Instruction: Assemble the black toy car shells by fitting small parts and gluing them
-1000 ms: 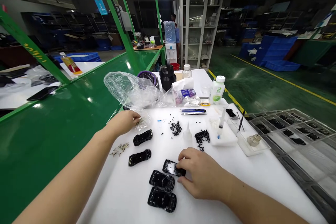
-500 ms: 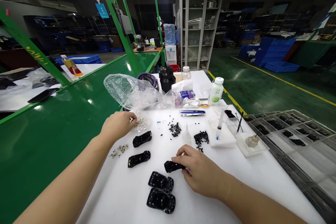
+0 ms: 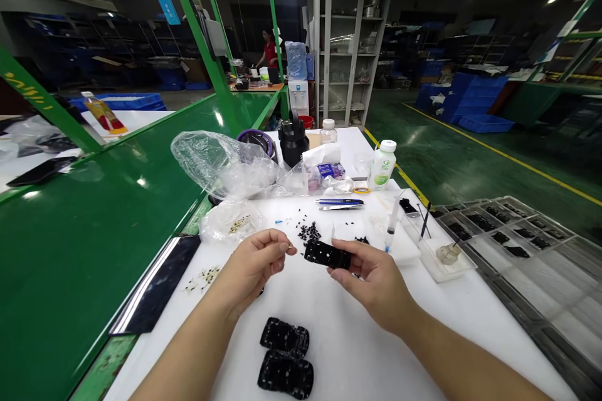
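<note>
Wht table (image 3: 371, 357) below. R hand (image 3: 371, 272) half-curled, L hand (image 3: 258, 257) nearly closed. Blk car-shaped part (image 3: 327, 254) over table, one end gripped btwn R thumb + fingers. Tiny pale pc (image 3: 290, 247), indistinct, pinched in L fingertips near part's other end.

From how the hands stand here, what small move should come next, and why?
Probably bring the left hand slightly right, to the black car-shaped part: it seems to pinch a tiny pale piece, while the right hand holds that part close by, with a gap between.
</note>
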{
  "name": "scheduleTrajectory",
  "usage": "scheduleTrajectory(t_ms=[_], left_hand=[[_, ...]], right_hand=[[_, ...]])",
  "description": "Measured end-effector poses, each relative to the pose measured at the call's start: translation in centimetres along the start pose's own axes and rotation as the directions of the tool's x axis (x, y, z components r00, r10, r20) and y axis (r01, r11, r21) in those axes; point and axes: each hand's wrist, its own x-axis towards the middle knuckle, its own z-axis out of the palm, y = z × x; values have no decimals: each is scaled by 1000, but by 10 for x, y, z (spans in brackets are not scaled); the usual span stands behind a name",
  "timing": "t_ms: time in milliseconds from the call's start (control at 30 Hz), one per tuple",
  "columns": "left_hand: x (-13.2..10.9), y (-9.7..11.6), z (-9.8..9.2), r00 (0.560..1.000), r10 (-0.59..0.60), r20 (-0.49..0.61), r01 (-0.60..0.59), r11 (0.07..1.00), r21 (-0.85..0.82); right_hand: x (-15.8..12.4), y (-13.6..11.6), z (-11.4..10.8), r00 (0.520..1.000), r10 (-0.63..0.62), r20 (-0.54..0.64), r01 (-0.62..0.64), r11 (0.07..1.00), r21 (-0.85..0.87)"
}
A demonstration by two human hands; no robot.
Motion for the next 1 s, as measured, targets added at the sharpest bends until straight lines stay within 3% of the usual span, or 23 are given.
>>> scheduleTrajectory(t_ms=[200, 333, 467, 533, 700, 833, 1000], left_hand=[[-3, -11, -1, 999, 39, 0, -39, 999, -20], [-5, -12, 5, 996, 83, -20, -80, 992, 102], [-9, -14, 16, 988, 156, 2, -149, 944, 294], [-11, -14, 22, 990, 138, 38, -143, 938, 315], [-14, -11, 25, 990, 12, 144, -31, 991, 127], [-11, -12, 19, 995, -15, 94, 15, 1000, 4], [-9, -13, 14, 998, 24, 59, -19, 996, -83]], right_hand=[[-1, -4, 0, 1000, 2, -27, -2, 1000, 12], [-3, -3, -3, 999, -32, -23, 32, 999, -13], [-6, 1, -7, 982, -167, -86, 151, 974, -171], [-7, 2, -9, 965, -241, -107, 215, 953, -212], [-8, 2, -10, 940, -320, -120, 291, 934, -205], [-7, 4, -11, 938, -330, -109, 298, 925, -237], [-6, 4, -11, 939, -333, -86, 299, 914, -274]])
